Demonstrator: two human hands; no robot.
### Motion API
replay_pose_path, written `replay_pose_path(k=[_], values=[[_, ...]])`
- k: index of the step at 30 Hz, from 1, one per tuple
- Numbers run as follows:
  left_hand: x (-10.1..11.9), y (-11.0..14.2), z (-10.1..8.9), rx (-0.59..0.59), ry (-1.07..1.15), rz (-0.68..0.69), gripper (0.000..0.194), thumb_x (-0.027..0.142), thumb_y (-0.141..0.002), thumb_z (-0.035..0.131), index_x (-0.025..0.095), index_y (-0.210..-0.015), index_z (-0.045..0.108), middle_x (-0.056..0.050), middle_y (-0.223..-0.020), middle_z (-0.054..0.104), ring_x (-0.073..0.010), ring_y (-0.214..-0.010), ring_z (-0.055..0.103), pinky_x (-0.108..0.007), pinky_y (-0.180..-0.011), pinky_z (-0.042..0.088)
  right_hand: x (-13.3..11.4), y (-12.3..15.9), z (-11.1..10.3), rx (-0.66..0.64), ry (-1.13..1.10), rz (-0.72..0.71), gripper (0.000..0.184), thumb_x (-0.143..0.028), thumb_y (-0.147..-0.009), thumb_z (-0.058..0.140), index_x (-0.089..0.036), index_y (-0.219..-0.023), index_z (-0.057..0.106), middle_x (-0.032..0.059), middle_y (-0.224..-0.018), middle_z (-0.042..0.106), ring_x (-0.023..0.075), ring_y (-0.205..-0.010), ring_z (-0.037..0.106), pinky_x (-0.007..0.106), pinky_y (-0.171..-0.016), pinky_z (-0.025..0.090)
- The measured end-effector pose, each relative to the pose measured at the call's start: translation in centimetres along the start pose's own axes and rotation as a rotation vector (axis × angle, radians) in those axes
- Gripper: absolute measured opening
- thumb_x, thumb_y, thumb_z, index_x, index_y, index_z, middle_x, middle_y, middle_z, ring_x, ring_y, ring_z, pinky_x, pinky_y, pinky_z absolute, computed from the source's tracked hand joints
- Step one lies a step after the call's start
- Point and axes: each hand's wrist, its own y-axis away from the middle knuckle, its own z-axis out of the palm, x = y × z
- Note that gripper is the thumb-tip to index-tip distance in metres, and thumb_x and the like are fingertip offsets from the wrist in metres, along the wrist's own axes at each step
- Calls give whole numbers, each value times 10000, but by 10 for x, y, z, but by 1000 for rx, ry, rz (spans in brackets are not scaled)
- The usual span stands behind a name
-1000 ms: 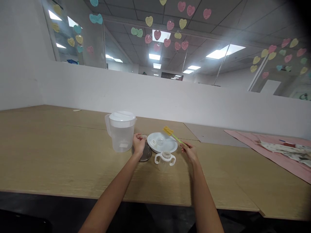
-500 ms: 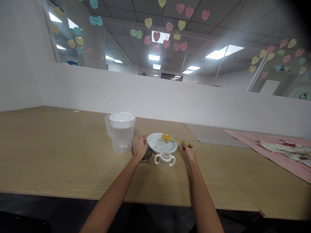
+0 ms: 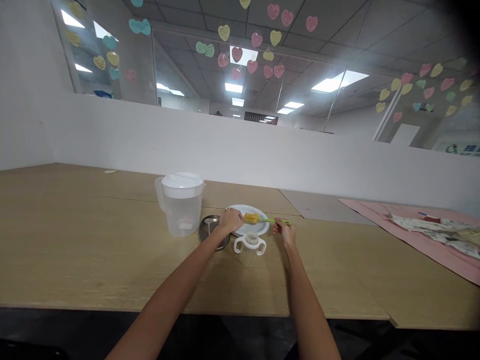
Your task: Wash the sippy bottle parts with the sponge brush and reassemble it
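left hand [image 3: 231,220] moved to bowl [image 3: 258,229], off tray [image 3: 203,235] (grip unclear), right hand [image 3: 286,232] grasping yellow brush [image 3: 251,218]

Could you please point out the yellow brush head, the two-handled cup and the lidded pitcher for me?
Yellow brush head [image 3: 251,218]: head view, middle of the sponge.
Two-handled cup [image 3: 249,254]: head view, front of the clear body.
Lidded pitcher [image 3: 183,209]: head view, middle of the translucent body.

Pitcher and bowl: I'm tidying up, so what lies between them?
A metal tray, in the head view; the left hand overlaps the bowl's left edge.
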Motion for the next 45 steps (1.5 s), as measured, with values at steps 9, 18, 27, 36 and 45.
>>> replay_pose_path(k=[9,18,27,36,45], values=[[6,15,-17,146,-30,-1,345,273,-751,540,149,-1070,498,-111,-1010,597,-239,-986,522,-348,-842,382,4,-2,1,15,-20,14,261,-350,-503,712,-139,-576,578,-19,-438,546,91,-373,465,211,-346,394],[-20,63,-4,412,417,129,432,381,-842,424,178,-1217,357,-70,-979,603,-176,-885,591,-308,-776,449,-1,-1,3,154,-214,44,207,-291,-524,709,-148,-585,573,-31,-473,561,68,-395,471,178,-370,406],[-25,58,9,393,406,239,396,300,-887,314,145,-1251,328,-133,-1204,496,-190,-1103,489,-347,-922,398,-12,10,11,-193,-296,151,201,-285,-558,714,-136,-627,599,-10,-533,593,62,-420,483,164,-382,398],[-24,63,3,415,445,258,373,225,-906,230,192,-1253,362,-80,-1282,426,-153,-1199,385,-349,-1027,308,-16,15,11,-265,-286,135,249,-314,-543,741,-139,-650,599,-18,-522,578,57,-427,474,156,-380,385],[-21,68,-2,315,391,297,366,190,-894,247,227,-1201,444,-65,-1317,358,-159,-1203,381,-319,-1004,337,-17,13,9,-238,-248,130,230,-309,-555,722,-141,-635,586,-23,-523,566,59,-418,468,170,-376,378]])
